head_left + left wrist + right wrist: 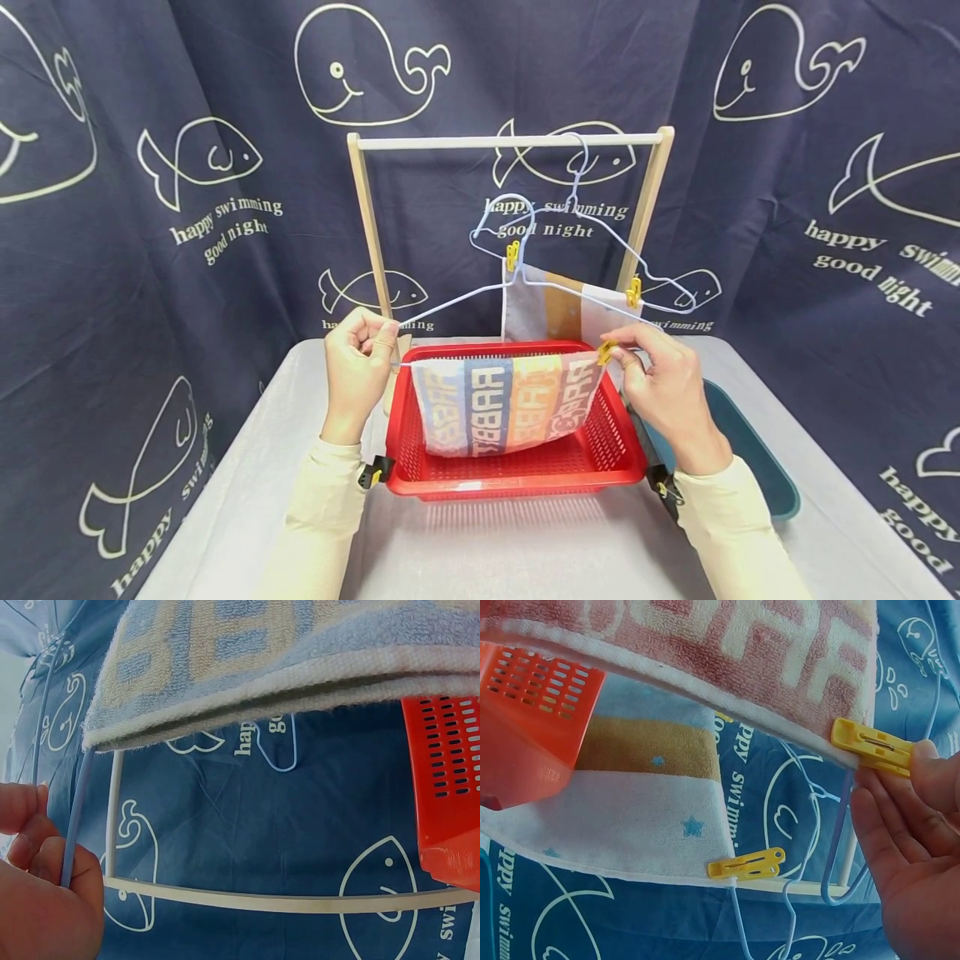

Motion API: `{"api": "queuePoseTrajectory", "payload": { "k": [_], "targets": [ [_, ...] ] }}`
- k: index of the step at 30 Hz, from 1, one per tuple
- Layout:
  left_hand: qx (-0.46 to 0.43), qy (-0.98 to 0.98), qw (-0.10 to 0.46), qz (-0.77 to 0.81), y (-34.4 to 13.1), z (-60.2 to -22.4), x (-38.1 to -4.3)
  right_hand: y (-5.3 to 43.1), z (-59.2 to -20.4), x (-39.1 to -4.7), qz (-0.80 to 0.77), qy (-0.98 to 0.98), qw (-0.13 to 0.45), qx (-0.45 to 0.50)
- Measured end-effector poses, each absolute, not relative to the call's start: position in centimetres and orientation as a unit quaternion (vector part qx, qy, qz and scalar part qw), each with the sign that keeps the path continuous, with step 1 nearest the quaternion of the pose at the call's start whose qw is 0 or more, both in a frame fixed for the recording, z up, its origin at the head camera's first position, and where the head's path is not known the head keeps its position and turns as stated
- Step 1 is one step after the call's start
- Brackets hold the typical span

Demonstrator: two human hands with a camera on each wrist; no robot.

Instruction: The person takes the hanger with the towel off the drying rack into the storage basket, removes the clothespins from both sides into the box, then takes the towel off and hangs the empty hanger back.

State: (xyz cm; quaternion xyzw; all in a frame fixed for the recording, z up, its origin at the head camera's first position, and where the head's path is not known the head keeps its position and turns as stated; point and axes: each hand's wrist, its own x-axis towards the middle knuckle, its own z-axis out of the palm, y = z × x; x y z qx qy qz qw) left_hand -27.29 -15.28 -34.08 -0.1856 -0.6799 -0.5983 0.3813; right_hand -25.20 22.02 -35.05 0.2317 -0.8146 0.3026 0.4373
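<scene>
My left hand [352,375] grips the left end of a blue wire hanger [457,298] above a red basket [517,481]. Over the hanger's lower bar hangs a striped towel [491,408] with letters, its lower part down inside the basket. At the towel's right top corner, my right hand [667,392] pinches a yellow clothespin [874,746] between thumb and fingers. The jaws of this pin lie over the towel edge beside the bar. No pin shows at the towel's left corner in the left wrist view.
Behind, a wooden rack [450,143] carries a second hanger [611,233]. A white, grey and brown cloth [564,304] hangs from it, with yellow clothespins [633,292] at its corners. A teal tray [757,467] stands right of the basket, partly behind my right forearm.
</scene>
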Motion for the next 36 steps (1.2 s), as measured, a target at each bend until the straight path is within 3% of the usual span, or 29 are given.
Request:
{"api": "queuePoseTrajectory", "payload": {
  "k": [36],
  "targets": [
    [-0.184, -0.682, 0.386, -0.593, -15.4, -34.1, -27.3, 21.9, -34.2, -24.2, 0.352, -0.767, 0.492, 0.214]
  ]
}}
